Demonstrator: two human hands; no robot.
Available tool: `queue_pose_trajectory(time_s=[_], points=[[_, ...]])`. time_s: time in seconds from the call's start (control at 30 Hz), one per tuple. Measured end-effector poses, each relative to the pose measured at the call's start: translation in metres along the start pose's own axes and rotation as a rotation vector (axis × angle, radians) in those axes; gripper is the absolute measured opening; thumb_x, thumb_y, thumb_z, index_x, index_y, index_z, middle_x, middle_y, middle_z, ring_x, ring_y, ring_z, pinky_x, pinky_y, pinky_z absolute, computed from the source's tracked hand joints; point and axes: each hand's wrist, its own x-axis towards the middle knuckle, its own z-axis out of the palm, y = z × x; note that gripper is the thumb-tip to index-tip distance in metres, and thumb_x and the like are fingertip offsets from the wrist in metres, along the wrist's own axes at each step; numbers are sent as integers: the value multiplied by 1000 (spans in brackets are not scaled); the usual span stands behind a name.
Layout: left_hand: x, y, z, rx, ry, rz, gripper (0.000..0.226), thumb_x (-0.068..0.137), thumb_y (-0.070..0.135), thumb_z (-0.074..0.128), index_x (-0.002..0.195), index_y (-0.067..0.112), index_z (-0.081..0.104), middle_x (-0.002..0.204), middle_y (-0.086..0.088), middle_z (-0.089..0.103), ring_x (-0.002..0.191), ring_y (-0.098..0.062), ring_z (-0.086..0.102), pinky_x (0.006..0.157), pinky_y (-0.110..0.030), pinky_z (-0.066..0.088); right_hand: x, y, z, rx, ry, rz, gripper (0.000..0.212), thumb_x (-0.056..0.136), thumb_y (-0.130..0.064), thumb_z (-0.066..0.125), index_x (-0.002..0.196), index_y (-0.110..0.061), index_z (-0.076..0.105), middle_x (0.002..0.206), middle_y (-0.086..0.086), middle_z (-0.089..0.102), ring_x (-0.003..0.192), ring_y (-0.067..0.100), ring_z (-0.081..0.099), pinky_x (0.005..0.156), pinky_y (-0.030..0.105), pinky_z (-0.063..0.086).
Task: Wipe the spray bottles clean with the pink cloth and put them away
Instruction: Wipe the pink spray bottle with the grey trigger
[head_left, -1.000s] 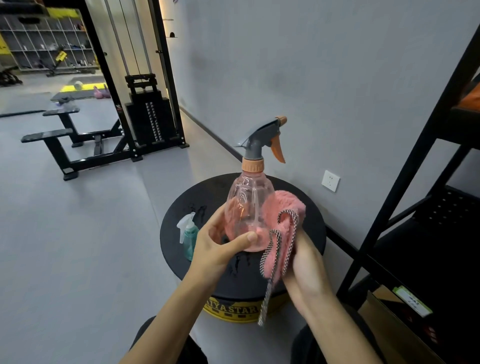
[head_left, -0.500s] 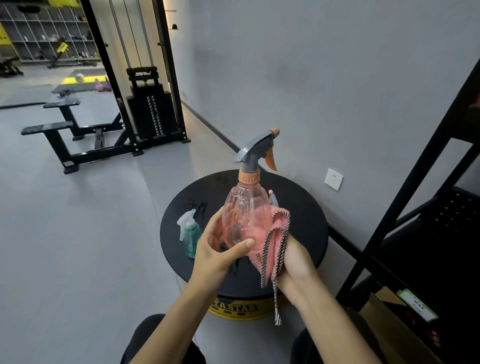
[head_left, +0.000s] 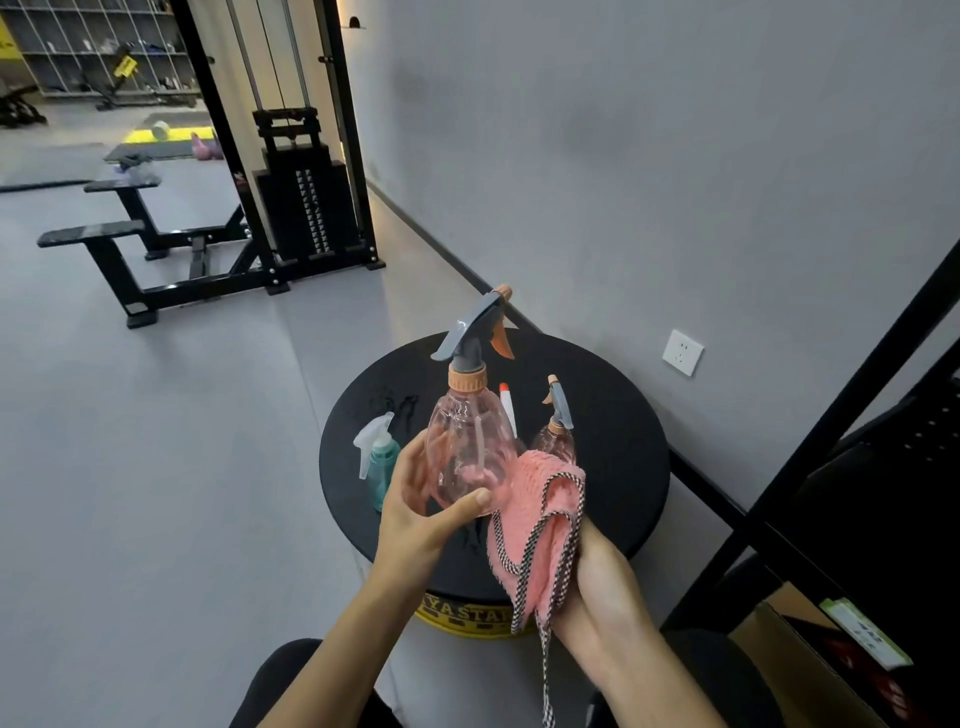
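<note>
Left hand (head_left: 415, 512) grips the upright pink spray bottle (head_left: 470, 447); right hand (head_left: 597, 582), beside it, presses the pink cloth (head_left: 543, 514) against its right flank.

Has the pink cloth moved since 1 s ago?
Yes, downward. The pink cloth reached above the top of the teal bottle; now it ends below that, exposing the small pink bottle behind.

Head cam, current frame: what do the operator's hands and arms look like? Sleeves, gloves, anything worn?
Left hand and right hand are ungloved: no rings, watch or wristband visible. Both forearms are uncovered down to the frame edge, so no sleeve shows. No markings or cables.
</note>
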Motion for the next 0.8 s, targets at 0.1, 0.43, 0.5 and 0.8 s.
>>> queue_pose_trajectory(time_s=[0.1, 0.43, 0.5, 0.8], points=[[3, -9, -5, -24, 13, -32, 89, 52, 32, 90, 132, 31, 52, 128, 5, 65, 117, -15, 63, 94, -29, 54, 5, 0, -7, 35, 42, 0, 36, 93, -32, 48, 105, -5, 67, 100, 14, 75, 103, 30, 65, 91, 43, 48], [17, -42, -26, 21, 21, -113, 98, 46, 29, 93, 135, 36, 53, 127, 8, 65, 116, -12, 64, 97, -32, 53, 38, -24, -24, 91, 112, -108, 36, 104, -25, 31, 98, -9, 63, 73, 2, 76, 61, 13, 72, 44, 22, 54], [23, -52, -29, 31, 33, -137, 95, 45, 29, 93, 132, 35, 55, 124, 8, 67, 114, -12, 65, 99, -36, 53, 48, -26, -27, 88, 100, -119, 36, 105, -24, 30, 99, -10, 63, 73, 1, 76, 61, 11, 72, 44, 21, 53], [52, -111, -30, 23, 149, -156, 87, 46, 24, 92, 126, 32, 58, 122, 6, 68, 114, -17, 65, 98, -36, 53, 93, -31, -49, 42, 105, -100, 40, 104, -23, 33, 97, -10, 70, 82, 3, 77, 68, 15, 74, 53, 28, 59]])
